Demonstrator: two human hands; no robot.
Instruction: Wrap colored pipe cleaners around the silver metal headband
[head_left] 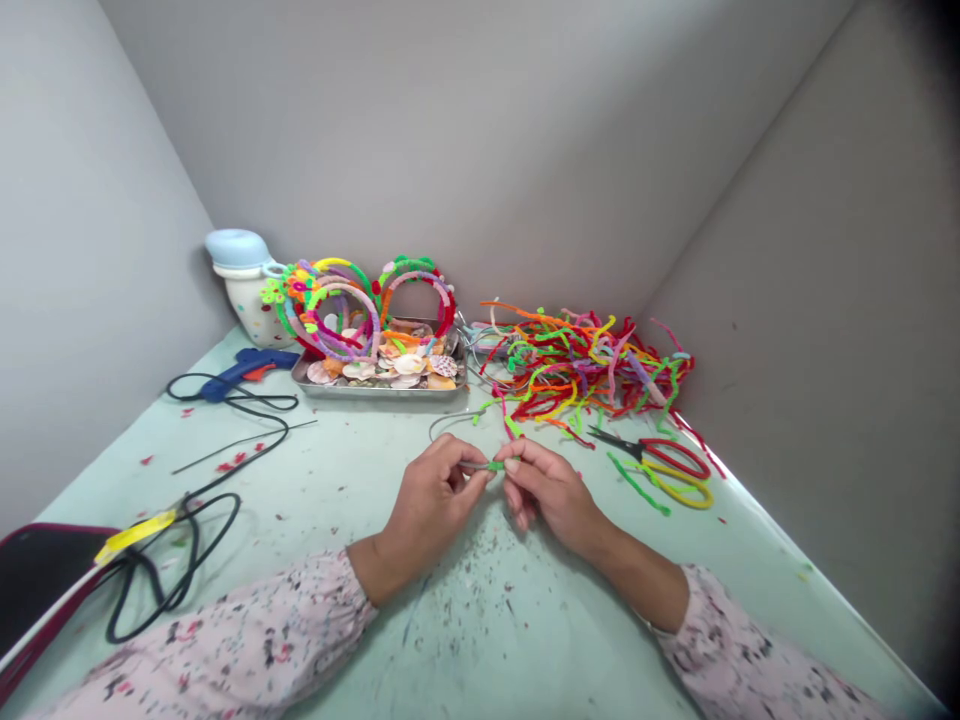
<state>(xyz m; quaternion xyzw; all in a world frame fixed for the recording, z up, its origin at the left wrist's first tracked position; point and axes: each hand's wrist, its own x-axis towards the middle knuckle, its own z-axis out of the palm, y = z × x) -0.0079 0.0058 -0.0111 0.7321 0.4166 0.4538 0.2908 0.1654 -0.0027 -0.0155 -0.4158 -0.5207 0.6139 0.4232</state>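
Over the middle of the table, my left hand (439,485) pinches a thin grey headband (472,464) between thumb and fingertips. My right hand (551,490) is closed on the same band, its thumb and forefinger on a short green pipe cleaner (496,466) that wraps round it. Behind my fingers the band's grey curve shows, and pink and green pipe cleaner (508,415) lies near it; whether these join is unclear. To the right of my right hand are scissors (671,470) with one red and one yellow handle, beside a loose green pipe cleaner (637,485).
A metal tray (382,392) of shells bears several colourful wrapped headbands (341,310). Right of it lies a tangled heap of pipe cleaners (592,365). At left are a blue glue gun (240,375), its looping black cable (191,560) and a white cup (259,305) with blue lid.
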